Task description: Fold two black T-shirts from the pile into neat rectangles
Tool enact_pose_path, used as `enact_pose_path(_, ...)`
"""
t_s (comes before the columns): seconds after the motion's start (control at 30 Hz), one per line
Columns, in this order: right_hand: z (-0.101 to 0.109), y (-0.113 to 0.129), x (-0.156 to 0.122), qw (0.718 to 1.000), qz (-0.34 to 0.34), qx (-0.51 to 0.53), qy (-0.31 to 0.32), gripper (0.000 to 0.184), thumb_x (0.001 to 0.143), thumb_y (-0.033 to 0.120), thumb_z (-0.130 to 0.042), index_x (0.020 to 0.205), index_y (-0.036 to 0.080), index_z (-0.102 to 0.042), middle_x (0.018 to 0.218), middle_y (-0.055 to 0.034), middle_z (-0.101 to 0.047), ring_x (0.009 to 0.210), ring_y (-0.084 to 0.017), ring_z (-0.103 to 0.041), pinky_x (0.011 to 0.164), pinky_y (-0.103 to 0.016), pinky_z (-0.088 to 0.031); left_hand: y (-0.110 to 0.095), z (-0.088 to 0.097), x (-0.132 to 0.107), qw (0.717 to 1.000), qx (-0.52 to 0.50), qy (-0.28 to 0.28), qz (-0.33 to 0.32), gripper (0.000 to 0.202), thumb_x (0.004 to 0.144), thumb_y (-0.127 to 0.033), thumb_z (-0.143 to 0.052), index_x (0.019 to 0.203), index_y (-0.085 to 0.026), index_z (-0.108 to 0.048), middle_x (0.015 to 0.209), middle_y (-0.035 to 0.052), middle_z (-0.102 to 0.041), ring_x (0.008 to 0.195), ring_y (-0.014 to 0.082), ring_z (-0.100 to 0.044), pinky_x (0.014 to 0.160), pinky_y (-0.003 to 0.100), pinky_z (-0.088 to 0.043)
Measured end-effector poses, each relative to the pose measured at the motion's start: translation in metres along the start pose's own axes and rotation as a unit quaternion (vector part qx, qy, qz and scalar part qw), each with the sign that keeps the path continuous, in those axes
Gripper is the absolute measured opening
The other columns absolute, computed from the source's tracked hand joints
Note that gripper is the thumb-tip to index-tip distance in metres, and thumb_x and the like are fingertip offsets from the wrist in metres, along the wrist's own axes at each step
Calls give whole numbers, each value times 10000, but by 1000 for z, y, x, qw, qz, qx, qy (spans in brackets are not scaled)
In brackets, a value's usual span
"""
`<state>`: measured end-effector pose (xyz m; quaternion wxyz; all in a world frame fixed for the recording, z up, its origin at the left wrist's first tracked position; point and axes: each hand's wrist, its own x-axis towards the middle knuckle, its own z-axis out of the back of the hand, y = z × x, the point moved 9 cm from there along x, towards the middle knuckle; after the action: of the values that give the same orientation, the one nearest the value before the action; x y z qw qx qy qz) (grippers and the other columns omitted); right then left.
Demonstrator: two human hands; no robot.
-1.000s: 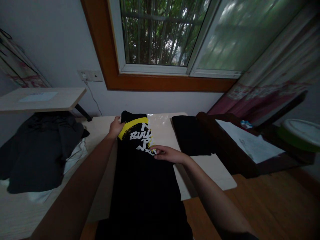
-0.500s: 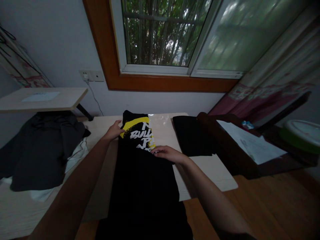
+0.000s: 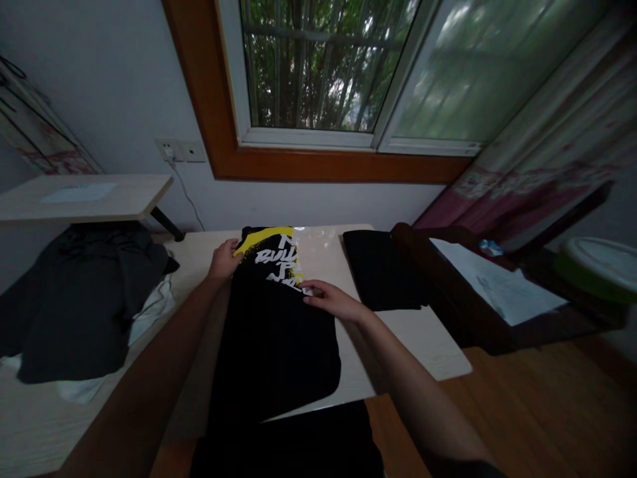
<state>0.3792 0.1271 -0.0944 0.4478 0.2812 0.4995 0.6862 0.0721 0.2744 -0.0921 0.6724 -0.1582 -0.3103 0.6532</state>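
A black T-shirt (image 3: 279,338) with yellow and white lettering lies folded lengthwise on the table, its near end reaching the table's front edge. My left hand (image 3: 223,260) is closed on the shirt's left edge, beside the yellow stripe. Near the lower part of the lettering, on the right edge, my right hand (image 3: 332,300) grips the cloth between thumb and fingers. Dark cloth of the same black shows below the table edge; where the shirt ends against it is hard to make out.
A folded black garment (image 3: 383,269) lies to the right on the table (image 3: 423,342). At left, a dark grey garment (image 3: 84,305) is heaped over white cloth under a small raised shelf (image 3: 89,199). A dark wooden piece with papers (image 3: 492,282) stands on the right, below the window.
The shirt has shifted slightly left, and its near right corner now lies on the tabletop. My left hand's spread fingers have closed on the edge. My right hand has moved a little up.
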Motion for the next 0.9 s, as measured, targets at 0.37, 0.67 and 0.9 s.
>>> enact_pose_path(0.37,19,-3,-62,997,-69,-6,34,299,796,415,-749,951,180,-648,831,14,-594,783,-157,-559,712,-269,-454,-19,14,-83,979,68,-7,-190,323,882,-243,-574,1162,-278,-732,1327,106,-585,1306,284,-508,1145,496,-330)
enact_pose_path(0.67,-20,59,-73,996,-9,94,-6,344,785,488,-784,925,194,-673,823,9,-626,780,-158,-574,735,-273,-456,-62,19,-144,971,-32,98,-218,459,899,-291,-554,1354,-271,-612,1256,85,-640,1197,268,-570,1080,446,-435)
enact_pose_path(0.9,-118,119,-68,974,175,-80,119,283,863,354,-749,1123,240,-750,984,-39,-724,914,-182,-641,862,-311,-499,-58,16,-173,968,-155,196,-2,598,993,-526,-400,1543,-292,-378,1213,76,-680,988,245,-683,824,357,-553)
